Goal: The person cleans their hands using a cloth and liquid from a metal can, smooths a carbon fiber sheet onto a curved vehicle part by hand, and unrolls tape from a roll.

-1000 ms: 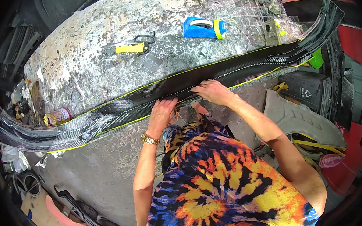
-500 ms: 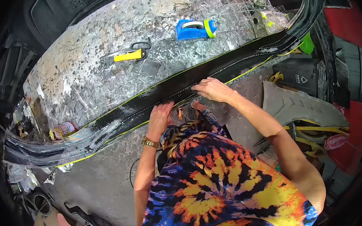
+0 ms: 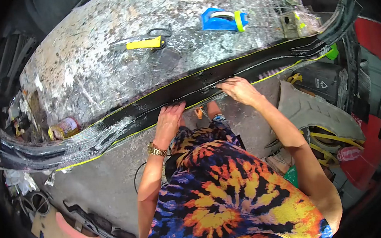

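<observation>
A long black car body panel (image 3: pixel 188 88) with a carbon-fibre weave lies across the front of the work table. Yellow tape or trim lines its long edges, a pale dotted line runs along its middle, and both ends curve. At the panel's near edge, left of its middle, my left hand (image 3: pixel 170 120) has its fingers curled over the top face; the thumb is hidden. Farther right, my right hand (image 3: pixel 240 91) grips the same edge, fingertips bunched close to the dotted line. What lies under the fingertips of either hand is too small to make out.
On the worn table (image 3: pixel 87 60) lie a yellow-handled cutter (image 3: pixel 144 43), scissors (image 3: pixel 161 31) and a blue tape dispenser (image 3: pixel 224 20). A jar (image 3: pixel 64 128) lies behind the panel's left end. To the right, a grey fender (image 3: pixel 308 105) and other car parts stand near the floor.
The view has shifted, so table items appear farther right and higher. My right hand appears slightly farther right along the panel. Both hands stay at its near edge.
</observation>
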Tool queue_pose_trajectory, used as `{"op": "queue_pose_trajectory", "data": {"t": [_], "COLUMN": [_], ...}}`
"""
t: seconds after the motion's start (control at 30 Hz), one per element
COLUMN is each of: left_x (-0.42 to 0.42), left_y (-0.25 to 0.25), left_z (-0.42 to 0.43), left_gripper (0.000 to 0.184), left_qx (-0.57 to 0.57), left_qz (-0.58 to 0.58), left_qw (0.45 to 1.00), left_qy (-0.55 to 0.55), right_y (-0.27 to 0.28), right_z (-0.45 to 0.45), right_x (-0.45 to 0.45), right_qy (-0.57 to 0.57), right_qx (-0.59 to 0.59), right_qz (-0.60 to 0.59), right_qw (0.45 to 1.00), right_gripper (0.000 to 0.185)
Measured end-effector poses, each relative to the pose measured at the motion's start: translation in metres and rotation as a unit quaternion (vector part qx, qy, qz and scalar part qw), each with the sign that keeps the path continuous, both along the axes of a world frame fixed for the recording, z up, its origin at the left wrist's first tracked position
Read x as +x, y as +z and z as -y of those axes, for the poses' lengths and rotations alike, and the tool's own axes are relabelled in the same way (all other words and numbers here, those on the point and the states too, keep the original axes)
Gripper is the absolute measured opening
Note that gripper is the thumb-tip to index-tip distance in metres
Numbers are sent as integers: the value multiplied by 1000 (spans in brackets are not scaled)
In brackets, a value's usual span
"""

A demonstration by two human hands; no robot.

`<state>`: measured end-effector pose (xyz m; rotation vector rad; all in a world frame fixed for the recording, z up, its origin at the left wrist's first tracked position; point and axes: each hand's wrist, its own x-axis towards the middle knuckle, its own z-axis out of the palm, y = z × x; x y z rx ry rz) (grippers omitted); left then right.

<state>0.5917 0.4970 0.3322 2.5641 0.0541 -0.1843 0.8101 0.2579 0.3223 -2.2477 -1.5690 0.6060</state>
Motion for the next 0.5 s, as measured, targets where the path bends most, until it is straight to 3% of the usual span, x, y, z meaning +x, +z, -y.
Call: {"op": "queue_pose_trajectory", "data": {"t": [0.5], "left_x": [-43], "left_y": [12], "left_z": [-37], "left_gripper": [37], "left_qx": [41], "left_qz": [-4], "left_qw": [999], "left_qy": [34], "right_y": [11], "right_z": [-2], "right_x": [3], "right_qy": [-19], "right_qx": [3], "right_qz": [-26], "right_qw": [999], "right_gripper": [24]}}
